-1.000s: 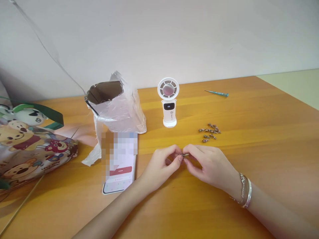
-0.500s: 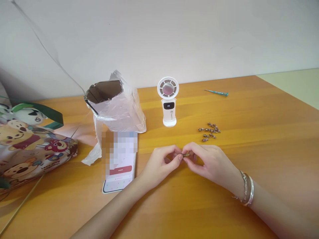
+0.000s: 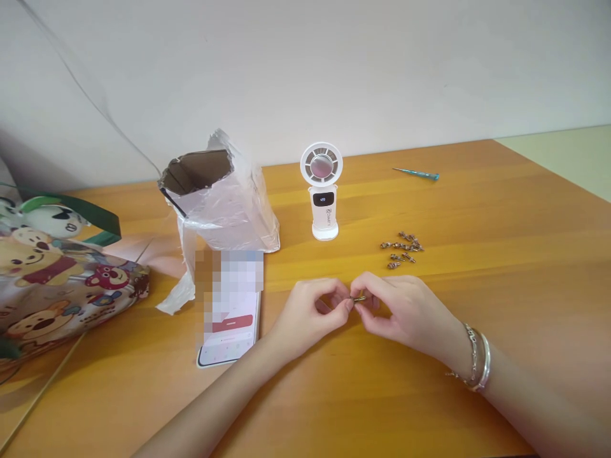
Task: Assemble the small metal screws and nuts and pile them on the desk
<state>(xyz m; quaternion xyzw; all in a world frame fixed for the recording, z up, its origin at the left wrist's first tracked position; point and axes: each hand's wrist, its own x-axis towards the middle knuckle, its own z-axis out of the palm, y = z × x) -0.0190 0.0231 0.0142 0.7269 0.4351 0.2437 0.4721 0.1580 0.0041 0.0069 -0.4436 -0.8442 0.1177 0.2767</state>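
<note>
Over the wooden table, my left hand (image 3: 312,313) and my right hand (image 3: 403,310) meet fingertip to fingertip. Between them is a small brass-coloured screw (image 3: 359,299), its shank lying roughly sideways. My left thumb and index finger pinch its left end, which they mostly hide. The right thumb and index finger close around the other part. Beyond the right hand lies a loose group of small metal screws (image 3: 403,247), several of which seem to carry nuts or washers.
A thin screwdriver (image 3: 417,173) with a teal handle lies at the back right. A white fan (image 3: 324,213) stands mid-table. To the left are a phone (image 3: 229,346), an open box wrapped in plastic (image 3: 229,219) and a cartoon-print bag (image 3: 71,286).
The view has shifted very slightly. Both hands stay together on the screw, and a little more of its shank shows between the fingers.
</note>
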